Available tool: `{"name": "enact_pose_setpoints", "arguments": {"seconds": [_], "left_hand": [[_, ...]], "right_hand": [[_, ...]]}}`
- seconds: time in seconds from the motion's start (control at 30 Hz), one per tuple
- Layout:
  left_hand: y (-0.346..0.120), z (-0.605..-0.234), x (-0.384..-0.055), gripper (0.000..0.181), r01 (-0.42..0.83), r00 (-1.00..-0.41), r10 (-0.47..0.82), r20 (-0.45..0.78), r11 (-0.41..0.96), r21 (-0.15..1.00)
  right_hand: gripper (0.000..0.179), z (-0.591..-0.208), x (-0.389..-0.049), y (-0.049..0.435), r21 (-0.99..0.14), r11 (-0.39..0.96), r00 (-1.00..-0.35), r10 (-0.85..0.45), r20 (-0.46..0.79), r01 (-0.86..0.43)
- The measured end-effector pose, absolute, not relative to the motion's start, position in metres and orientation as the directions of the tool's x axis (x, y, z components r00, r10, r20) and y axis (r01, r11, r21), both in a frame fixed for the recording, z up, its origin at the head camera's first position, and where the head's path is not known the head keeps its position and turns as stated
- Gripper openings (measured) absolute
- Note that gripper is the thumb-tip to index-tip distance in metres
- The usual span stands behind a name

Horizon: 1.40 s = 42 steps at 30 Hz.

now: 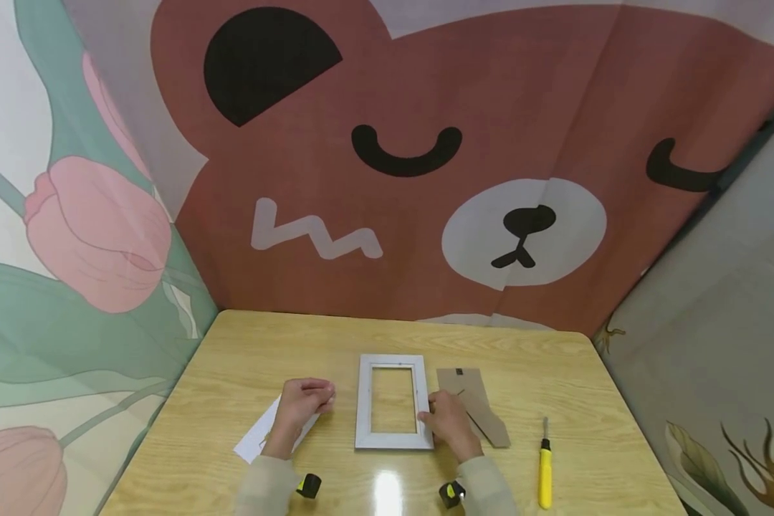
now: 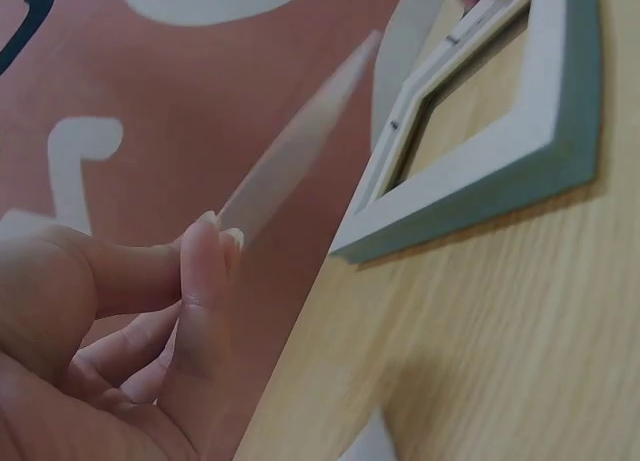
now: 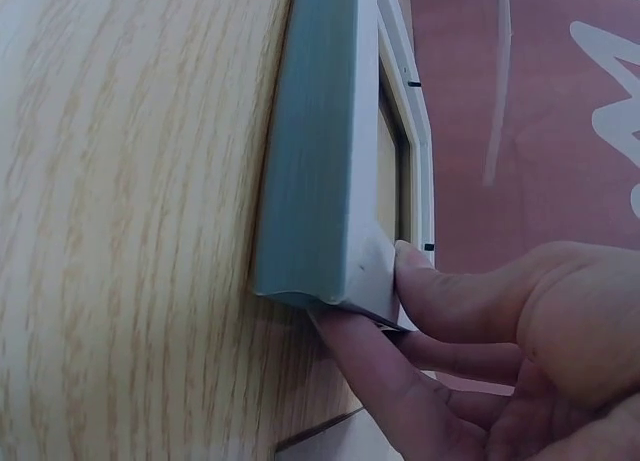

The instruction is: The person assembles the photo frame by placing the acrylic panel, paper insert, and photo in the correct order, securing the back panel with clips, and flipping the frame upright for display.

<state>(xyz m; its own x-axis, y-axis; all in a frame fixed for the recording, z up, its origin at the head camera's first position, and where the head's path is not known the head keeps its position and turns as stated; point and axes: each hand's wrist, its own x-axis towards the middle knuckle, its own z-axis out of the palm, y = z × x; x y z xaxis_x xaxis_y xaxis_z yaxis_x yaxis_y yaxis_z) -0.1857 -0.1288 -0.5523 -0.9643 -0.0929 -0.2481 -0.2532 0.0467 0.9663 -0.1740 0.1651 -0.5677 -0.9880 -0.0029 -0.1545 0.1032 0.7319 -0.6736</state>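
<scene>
Pinching a clear sheet (image 2: 300,146) by one end in left hand (image 1: 299,408); gripping the frame (image 1: 393,441) on the desk (image 1: 297,340) with right hand (image 1: 451,423). Could drop or smudge it, pinching so little.

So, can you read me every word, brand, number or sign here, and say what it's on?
No readable text anywhere.
Card: a faint mark, too small to read.
Board: a dark patch at its far edge, too small to tell whether it bears text.
Frame, screwdriver: no lettering visible.
Zigzag: a drawn shape, not lettering.
</scene>
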Motion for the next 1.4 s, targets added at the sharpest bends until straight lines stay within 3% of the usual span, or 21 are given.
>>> {"name": "enact_pose_setpoints", "arguments": {"seconds": [0.7,1.4], "left_hand": [[-0.088,-0.574,-0.166,0.017,-0.162,-0.986,0.022,-0.166,0.116,0.98],[-0.061,-0.579,-0.161,0.013,-0.201,-0.978,0.014,-0.208,0.188,0.961]], "right_hand": [[0.041,-0.572,-0.177,0.168,-0.681,0.726,-0.989,-0.008,-0.146,0.094],[0.04,-0.569,-0.173,0.166,-0.69,0.713,-0.982,-0.008,-0.186,0.125]]}}
